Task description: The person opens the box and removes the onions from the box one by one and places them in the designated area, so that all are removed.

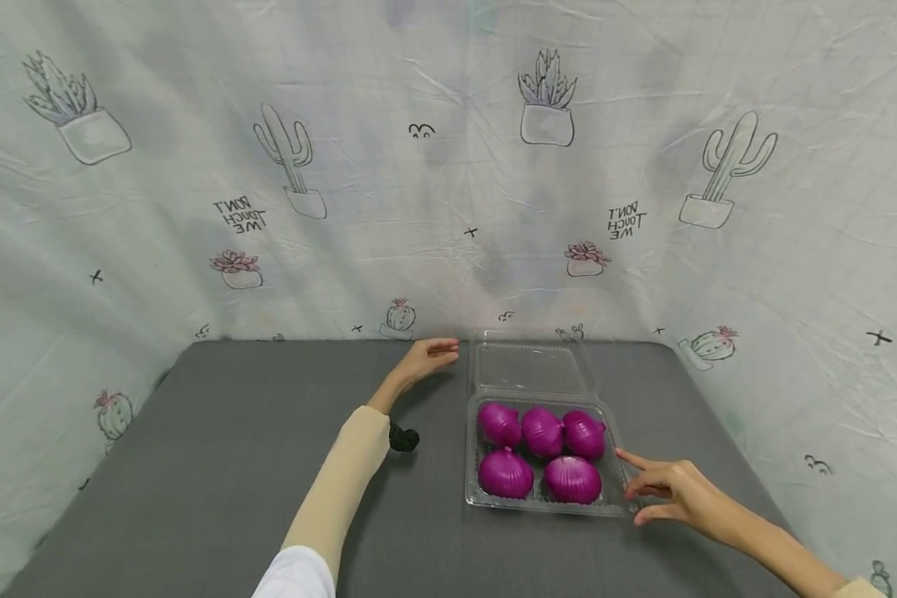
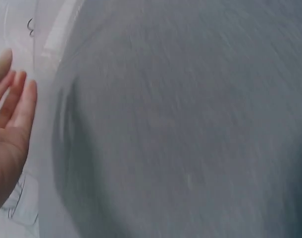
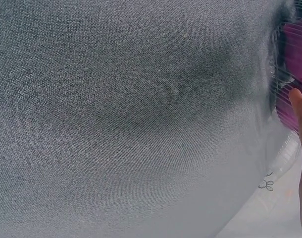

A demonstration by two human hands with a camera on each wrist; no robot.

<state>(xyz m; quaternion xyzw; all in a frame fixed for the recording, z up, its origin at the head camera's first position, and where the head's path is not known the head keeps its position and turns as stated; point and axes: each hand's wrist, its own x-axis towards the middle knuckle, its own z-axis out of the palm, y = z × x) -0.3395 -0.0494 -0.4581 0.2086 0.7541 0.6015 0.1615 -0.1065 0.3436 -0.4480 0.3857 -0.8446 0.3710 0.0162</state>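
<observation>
A clear plastic clamshell box point(image 1: 475, 448) lies on the grey table with its lid point(image 1: 526, 365) folded back, away from me. Several purple onions point(image 1: 542, 432) sit in the box's base in two rows. My right hand point(image 1: 676, 494) is at the box's right side, index finger extended to the rim and the other fingers loosely bent along the wall. In the right wrist view, onions point(image 3: 294, 49) show through the ribbed wall beside that hand's fingers point(image 3: 295, 96). My left hand point(image 1: 422, 361) hovers left of the lid, fingers relaxed and holding nothing.
The grey table point(image 1: 254, 448) extends to both sides of the box. A pale curtain point(image 1: 389, 183) with printed cacti hangs behind and around it. A small black device point(image 1: 404, 438) shows at the left wrist.
</observation>
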